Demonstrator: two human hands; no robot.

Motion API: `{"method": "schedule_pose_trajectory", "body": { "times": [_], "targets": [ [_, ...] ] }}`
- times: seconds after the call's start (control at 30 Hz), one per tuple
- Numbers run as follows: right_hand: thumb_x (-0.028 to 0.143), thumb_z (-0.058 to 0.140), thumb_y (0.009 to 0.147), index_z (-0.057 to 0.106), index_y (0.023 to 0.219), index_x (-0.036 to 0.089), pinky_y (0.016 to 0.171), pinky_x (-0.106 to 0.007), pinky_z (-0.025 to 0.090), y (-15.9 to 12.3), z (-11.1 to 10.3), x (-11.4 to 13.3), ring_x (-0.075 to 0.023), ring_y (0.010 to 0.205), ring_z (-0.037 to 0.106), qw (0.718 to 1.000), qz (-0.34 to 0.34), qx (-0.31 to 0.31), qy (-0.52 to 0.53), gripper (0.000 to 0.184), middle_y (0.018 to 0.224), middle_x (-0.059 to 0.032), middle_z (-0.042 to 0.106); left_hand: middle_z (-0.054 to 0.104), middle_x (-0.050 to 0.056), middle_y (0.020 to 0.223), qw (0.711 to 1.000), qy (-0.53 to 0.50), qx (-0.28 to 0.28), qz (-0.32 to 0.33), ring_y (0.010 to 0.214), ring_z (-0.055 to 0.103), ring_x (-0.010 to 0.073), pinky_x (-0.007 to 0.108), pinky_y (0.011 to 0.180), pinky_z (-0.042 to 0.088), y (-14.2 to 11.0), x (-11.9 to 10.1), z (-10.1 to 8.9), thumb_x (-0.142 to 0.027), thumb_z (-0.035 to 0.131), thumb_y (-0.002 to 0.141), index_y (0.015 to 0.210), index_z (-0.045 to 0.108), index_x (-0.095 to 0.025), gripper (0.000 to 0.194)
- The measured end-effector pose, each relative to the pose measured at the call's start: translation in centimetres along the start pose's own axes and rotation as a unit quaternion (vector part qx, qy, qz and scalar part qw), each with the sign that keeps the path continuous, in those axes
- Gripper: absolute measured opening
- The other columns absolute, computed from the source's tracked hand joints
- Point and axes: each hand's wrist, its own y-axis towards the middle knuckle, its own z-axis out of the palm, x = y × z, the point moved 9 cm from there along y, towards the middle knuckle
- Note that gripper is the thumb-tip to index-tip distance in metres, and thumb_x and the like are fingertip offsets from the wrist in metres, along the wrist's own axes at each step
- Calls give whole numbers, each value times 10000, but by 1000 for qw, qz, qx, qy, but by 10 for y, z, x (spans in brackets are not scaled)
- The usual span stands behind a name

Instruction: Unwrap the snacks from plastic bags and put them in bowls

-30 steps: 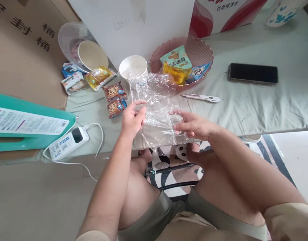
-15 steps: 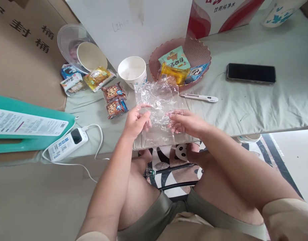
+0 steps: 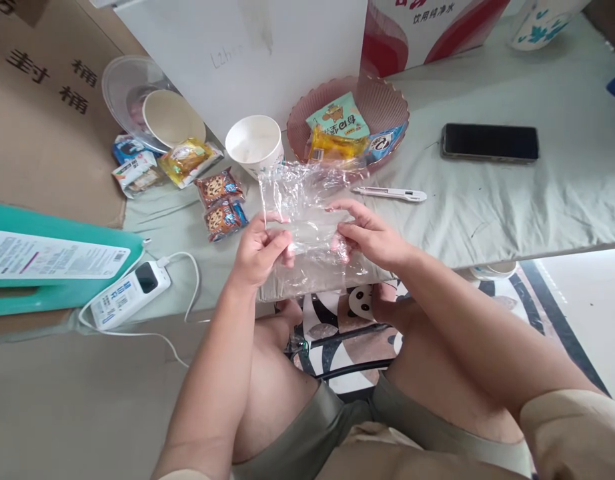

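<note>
above the cloth-covered table (image 3: 487, 207), the clear plastic film (image 3: 312, 233) had become smoother across its middle, seemingly better spread for handling; the left hand (image 3: 260, 257) pinched one side; the right hand (image 3: 376, 239) held the other

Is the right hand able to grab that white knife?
Probably yes: the utility knife lies largely uncovered on the cloth, just beyond the right hand, though that hand must first release the clear plastic film.
</note>
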Motion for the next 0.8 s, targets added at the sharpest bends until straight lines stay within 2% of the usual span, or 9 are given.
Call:
{"method": "schedule_pose_trajectory", "body": {
  "times": [0.07,0.2,0.27,0.37,0.47,0.57,0.67,0.73,0.8],
  "targets": [
    [400,631,883,627,1137,284,548,-235,503,-1,1,4,-86,531,578,999,-33,8,3,279,771,48,700,608,-80,557,999,-36,-3,20,417,575,96,212,421,493,0,-6,-1,-412,833,710,844,604,-232,321],
    [402,680,811,668,821,226,644,-259,497,-1,-2,10,-101,643,578,998,-64,4,-26,177,778,15,651,640,-9,620,999,-38,-6,6,498,617,118,258,502,528,2,-6,-5,-348,790,683,680,657,-194,203],
    [366,677,790,709,837,226,696,-273,493,-2,-8,14,-124,730,585,996,-77,-13,-53,151,844,-3,655,672,38,659,1000,-25,-4,2,578,642,147,283,563,549,5,-3,-8,-354,725,690,651,713,-179,180],
    [350,624,792,766,904,228,807,-306,512,-2,-14,20,-189,978,635,989,-114,-13,-88,218,1093,-49,691,723,85,767,1000,1,-13,-1,689,658,164,283,624,546,11,3,-12,-446,647,773,646,761,-164,330],
    [449,512,903,769,931,221,894,-337,522,-2,-16,17,-225,1139,631,990,-120,-9,-69,345,1225,-73,676,712,64,734,997,46,-63,2,679,625,132,240,615,495,15,7,-19,-461,673,817,622,738,-171,355],
    [506,622,889,699,1072,264,947,-345,527,-3,-18,14,-204,1129,635,992,-110,-54,-28,312,1215,-51,663,683,12,725,997,36,-70,2,663,617,105,207,596,473,17,9,-17,-347,820,687,685,708,-180,201],
    [412,834,721,545,1257,343,938,-356,551,-2,-16,5,-182,1031,668,993,-59,-95,48,612,1111,-5,666,675,-24,856,997,-45,-54,-10,710,669,106,197,604,516,16,9,-12,-242,895,545,802,660,-212,350],
    [357,880,661,552,1178,304,895,-341,561,0,-8,-4,-167,934,684,992,-6,-82,93,614,992,6,674,699,-27,981,994,-87,-67,-12,732,695,112,209,626,551,13,6,-13,-216,908,513,948,649,-263,508],
    [319,884,649,582,968,239,828,-303,555,2,-2,-8,-142,833,670,992,21,-61,106,446,883,4,674,728,-17,1089,990,-122,-71,-22,766,719,123,229,672,584,11,5,-13,-211,914,505,1120,627,-324,689]
  ]
}}
